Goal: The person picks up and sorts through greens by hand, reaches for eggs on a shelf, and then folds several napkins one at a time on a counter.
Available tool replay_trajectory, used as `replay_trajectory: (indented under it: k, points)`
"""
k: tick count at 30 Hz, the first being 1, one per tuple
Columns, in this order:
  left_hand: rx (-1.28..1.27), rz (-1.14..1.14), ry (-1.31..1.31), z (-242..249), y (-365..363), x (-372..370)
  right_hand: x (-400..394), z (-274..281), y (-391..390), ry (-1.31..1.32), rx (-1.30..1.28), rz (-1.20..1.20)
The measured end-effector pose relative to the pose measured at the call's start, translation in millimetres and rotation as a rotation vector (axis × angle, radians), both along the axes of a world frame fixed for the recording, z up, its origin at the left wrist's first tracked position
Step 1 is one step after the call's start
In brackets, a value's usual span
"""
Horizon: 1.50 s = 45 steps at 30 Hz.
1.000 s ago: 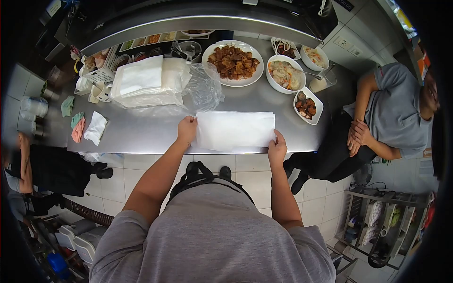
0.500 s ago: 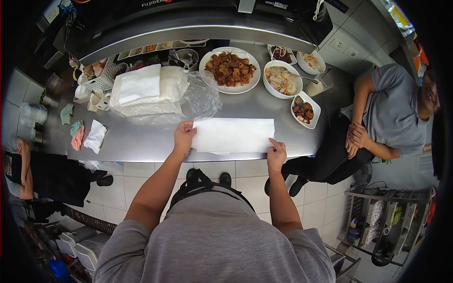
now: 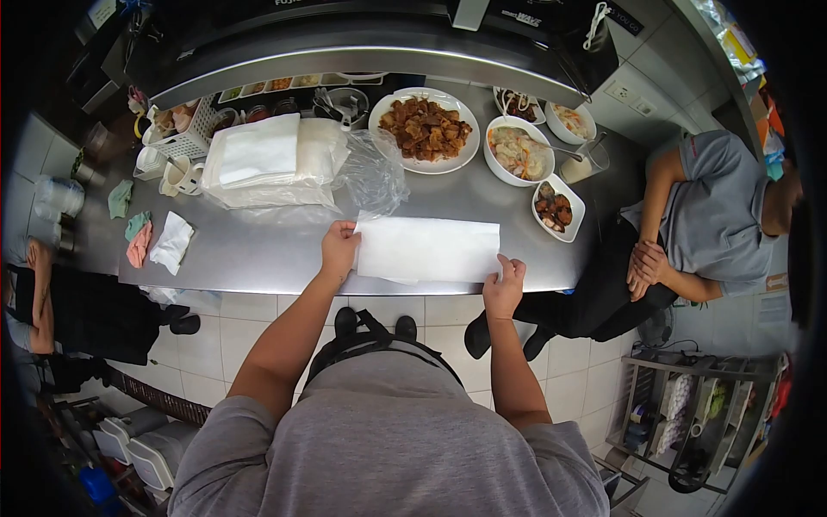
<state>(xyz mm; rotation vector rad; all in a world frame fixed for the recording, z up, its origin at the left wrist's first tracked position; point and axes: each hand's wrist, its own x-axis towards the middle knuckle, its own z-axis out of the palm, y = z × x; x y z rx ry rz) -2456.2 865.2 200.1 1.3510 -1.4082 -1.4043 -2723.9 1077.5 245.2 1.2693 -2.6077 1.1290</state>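
The step in hand appears to be folding or squaring a white paper sheet (image 3: 428, 250) on the steel counter (image 3: 258, 250). The sheet lies flat at the counter's near edge, directly in front of the person.

The left hand (image 3: 339, 247) holds the sheet's left edge, thumb and fingers closed in a pinch on the paper. The right hand (image 3: 504, 287) is at the sheet's near right corner, fingers curled; the fingertips touch the corner, but whether they grip it or only press on it cannot be told.

Beyond the sheet, toward the counter's far left, sits a paper stack (image 3: 267, 155) half inside a clear plastic bag (image 3: 370, 177). To the right of the bag stands a plate (image 3: 425, 129) of brown fried food, then a bowl (image 3: 519, 152) of mixed food and a small dish (image 3: 553, 205) just beyond the sheet's right corner. Folded cloths (image 3: 159, 239) lie at the counter's left end. A second person in a grey shirt (image 3: 719, 211) leans at the counter's right end, hands clasped, clear of the sheet.

The next move likely calls for both hands to work together: keep the left edge anchored, bring the corners into line, and press the paper flat without dragging it off the near edge or toward the dish.
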Motion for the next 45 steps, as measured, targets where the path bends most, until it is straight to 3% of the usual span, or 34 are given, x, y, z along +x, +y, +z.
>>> replay_trajectory:
  k: [2, 4, 7, 10, 12, 13, 15, 17, 19, 20, 22, 25, 29, 32, 45]
  points:
    - [0.009, 0.0, 0.003, -1, -1, -1, 12, 14, -13, 0.107, 0.038, -0.019]
    - [0.022, -0.01, 0.0, 1, 0, 5, 22, 17, -29, 0.246, -0.032, 0.243]
    - [0.123, 0.001, 0.09, 10, 3, 16, 31, -16, -43, 0.197, 0.05, 0.395]
    - [0.079, 0.156, 0.044, 10, -7, 59, 37, -18, -42, 0.26, 0.068, 0.367]
    - [0.053, 0.227, 0.011, 42, 0, 76, 47, -3, -45, 0.244, 0.089, 0.319]
    - [0.049, 0.283, 0.132, 79, 7, 77, 54, 12, -49, 0.234, 0.106, 0.274]
    - [0.049, 0.357, 0.253, 123, 24, 68, 86, 54, -62, 0.011, -0.124, 0.353]
    - [-0.005, 0.093, 0.224, 145, 48, 47, 123, 89, -75, -0.484, -0.238, 0.516]
    - [0.126, -0.11, 0.212, 161, 68, 24, 147, 112, -84, -0.759, -0.299, 0.574]
    - [0.125, -0.109, 0.214, 172, 75, 15, 147, 113, -85, -0.757, -0.298, 0.577]
    - [0.293, -0.218, 0.544, 189, 87, 5, 145, 114, -85, -0.903, -0.293, 0.434]
    - [0.204, -0.348, 0.418, 191, 87, 10, 130, 114, -85, -1.117, -0.285, 0.409]
    - [0.165, -0.318, 0.426, 182, 87, -3, 132, 128, -78, -1.427, -0.285, 0.318]
    - [0.377, -0.328, 0.505, 174, 87, -13, 134, 133, -73, -1.62, -0.242, 0.357]
    - [0.351, -0.432, 0.426, 169, 92, -20, 130, 136, -68, -1.55, -0.222, 0.315]
